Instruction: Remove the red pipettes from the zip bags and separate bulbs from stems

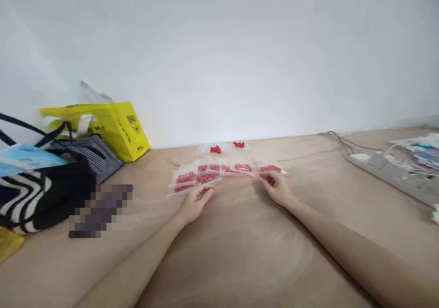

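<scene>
Clear zip bags (243,168) of red pieces: overlapping front group, filled; seals unreadable. Rear pair of bags (215,149): contents inside or on top, unclear. Your left hand (194,204), right hand (280,190): curled at front bags' edges; pinch uncertain.

Near its far edge, the tabletop (219,244) is showing a smooth, wood-like surface with a soft sheen. Thin, clear plastic is forming the small bags (185,180), catching light in glossy streaks. Toward the left edge, the yellow bag (120,129) is looking smooth and faintly shiny, while the striped pouch (103,157) is appearing as matt cloth. Behind, the wall (219,61) is looking smooth and matt.
</scene>
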Motion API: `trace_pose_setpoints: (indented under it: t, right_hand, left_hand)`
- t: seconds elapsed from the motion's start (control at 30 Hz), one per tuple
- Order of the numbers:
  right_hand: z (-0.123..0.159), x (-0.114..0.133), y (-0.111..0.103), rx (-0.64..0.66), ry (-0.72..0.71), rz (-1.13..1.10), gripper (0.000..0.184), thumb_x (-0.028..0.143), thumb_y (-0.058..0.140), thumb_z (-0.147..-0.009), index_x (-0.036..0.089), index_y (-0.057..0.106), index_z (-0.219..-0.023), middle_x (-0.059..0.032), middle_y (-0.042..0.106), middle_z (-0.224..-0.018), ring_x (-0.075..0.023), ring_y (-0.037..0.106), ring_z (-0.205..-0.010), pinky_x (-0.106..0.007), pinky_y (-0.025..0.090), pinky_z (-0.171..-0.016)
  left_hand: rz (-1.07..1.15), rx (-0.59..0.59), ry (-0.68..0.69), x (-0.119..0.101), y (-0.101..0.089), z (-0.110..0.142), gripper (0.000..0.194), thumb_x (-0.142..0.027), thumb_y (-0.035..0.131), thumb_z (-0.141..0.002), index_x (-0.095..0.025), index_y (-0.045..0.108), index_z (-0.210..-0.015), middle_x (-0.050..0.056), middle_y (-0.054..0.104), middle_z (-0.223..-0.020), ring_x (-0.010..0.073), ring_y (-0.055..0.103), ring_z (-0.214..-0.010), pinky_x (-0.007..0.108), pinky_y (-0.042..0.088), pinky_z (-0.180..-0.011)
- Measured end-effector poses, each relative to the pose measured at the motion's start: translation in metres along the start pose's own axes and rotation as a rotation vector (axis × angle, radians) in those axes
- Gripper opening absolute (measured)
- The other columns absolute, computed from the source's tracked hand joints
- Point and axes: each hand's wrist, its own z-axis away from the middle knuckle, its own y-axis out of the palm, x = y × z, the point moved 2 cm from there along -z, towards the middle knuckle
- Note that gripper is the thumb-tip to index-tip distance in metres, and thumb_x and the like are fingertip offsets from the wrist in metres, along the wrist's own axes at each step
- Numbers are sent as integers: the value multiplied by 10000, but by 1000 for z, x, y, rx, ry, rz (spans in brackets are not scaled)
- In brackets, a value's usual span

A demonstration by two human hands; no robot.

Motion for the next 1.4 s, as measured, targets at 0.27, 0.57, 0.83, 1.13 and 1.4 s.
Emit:
trace_pose_setpoints:
  t: [0.27,0.57,0.83,1.13,1.4]
  right_hand:
    - [-14,-26,-23,12,107,449,226,202,484,-758,270,645,-902,-46,577,-1045,-228,448,-971,-371,268,-806]
    - [-5,15,-40,270,-193,286,232,261,444,-803,199,638,-692,-52,618,-685,-164,499,-733,-318,259,-761]
    - [3,81,-12,422,-256,-122,262,273,413,-843,187,611,-695,-4,604,-657,-109,498,-612,-237,307,-598]
    - [-5,83,0,385,-599,-89,251,165,462,-810,309,653,-887,10,635,-841,-146,462,-802,-304,295,-755]
    - [-12,38,-1,212,-2,31,205,147,484,-735,214,613,-879,-52,575,-980,-187,483,-933,-310,334,-764]
  left_hand:
    - [-268,190,128,1,9,0,405,-375,429,-817,-183,515,-1162,77,442,-1299,214,392,-1199,391,311,-1002]
    - [-218,137,189,0,10,-2,320,-331,473,-800,-184,584,-1061,82,527,-1210,219,474,-1116,390,377,-942]
    - [-55,44,159,-5,14,-7,209,-315,484,-800,-187,602,-914,36,642,-897,160,586,-806,299,474,-717]
    - [-160,184,463,-19,9,-1,442,-398,595,-709,-221,543,-1111,81,458,-1264,256,366,-1198,421,315,-982]
    - [-288,239,412,-22,17,1,393,-388,509,-786,-263,504,-1158,44,519,-1224,224,460,-1123,445,298,-979]
